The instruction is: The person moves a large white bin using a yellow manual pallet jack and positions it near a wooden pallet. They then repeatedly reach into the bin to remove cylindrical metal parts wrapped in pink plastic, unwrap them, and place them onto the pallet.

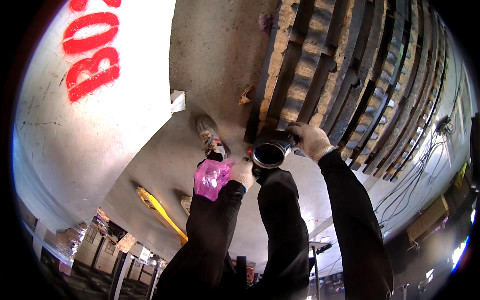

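Note:
A short metal pipe (pixel 270 153) with a dark open mouth faces the camera at the picture's middle. My right hand (pixel 311 140), in a white glove, grips the pipe from the far side, next to the stacked boards. Just left of the pipe's mouth, my left hand (pixel 243 173), also gloved, is closed and touching the rim. A crumpled pink plastic bag (pixel 212 178) bulges from that hand over the black sleeve. A small red part (pixel 249 150) shows by the pipe's left edge.
A stack of worn wooden boards (pixel 350 75) fills the upper right. A white wall (pixel 75 130) with red sprayed letters stands at left. On the concrete floor (pixel 210 60) are my shoe (pixel 209 134), a yellow tool (pixel 159 213) and cables (pixel 425 160).

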Demonstrator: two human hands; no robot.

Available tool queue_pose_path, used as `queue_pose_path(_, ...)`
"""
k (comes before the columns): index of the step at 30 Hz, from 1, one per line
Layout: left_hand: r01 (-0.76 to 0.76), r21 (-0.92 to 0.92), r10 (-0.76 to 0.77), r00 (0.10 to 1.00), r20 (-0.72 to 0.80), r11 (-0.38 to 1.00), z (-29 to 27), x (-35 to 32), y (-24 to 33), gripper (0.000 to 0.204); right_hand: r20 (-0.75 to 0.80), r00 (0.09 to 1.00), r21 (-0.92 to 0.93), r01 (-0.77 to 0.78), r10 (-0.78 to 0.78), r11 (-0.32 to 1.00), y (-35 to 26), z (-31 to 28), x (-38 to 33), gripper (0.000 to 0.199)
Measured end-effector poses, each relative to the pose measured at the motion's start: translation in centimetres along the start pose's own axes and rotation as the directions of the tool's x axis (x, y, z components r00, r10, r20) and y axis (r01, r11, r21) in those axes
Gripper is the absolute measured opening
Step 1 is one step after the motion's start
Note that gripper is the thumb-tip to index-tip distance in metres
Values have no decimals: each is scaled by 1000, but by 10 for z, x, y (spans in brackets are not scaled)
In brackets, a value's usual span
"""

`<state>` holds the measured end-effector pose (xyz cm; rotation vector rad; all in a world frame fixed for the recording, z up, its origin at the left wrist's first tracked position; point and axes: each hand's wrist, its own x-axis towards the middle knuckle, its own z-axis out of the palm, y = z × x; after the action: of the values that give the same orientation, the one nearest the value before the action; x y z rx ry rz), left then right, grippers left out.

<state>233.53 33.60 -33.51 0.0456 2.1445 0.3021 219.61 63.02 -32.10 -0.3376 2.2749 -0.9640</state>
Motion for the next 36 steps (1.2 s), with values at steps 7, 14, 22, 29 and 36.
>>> queue_pose_path(7, 46, -464, -60, 998, -16, 885, -33, -18, -30, 37, 182, 935, 65, -321, 305, 945, -25, -24, 3, 36)
queue_pose_path(14, 299, -857, -252, 946, 206, 420, -99, -14, -7, 33, 92, 904, 431, -414, 417, 802, -3, 7, -26, 36)
queue_pose_path(22, 13, -706, -125, 986, -107, 708, -154, 61, 1, 47, 58, 752, 667, -519, 657, 535, 3, 55, -42, 37)
queue_pose_path(29, 168, -686, -181, 982, 54, 707, -156, 77, -10, 58, -47, 714, 753, -435, 699, 494, -16, 58, -40, 37)
queue_pose_path(36, 165, -757, -173, 982, 69, 633, -161, 77, 3, 57, -79, 663, 859, -334, 744, 389, -48, 45, -45, 34)
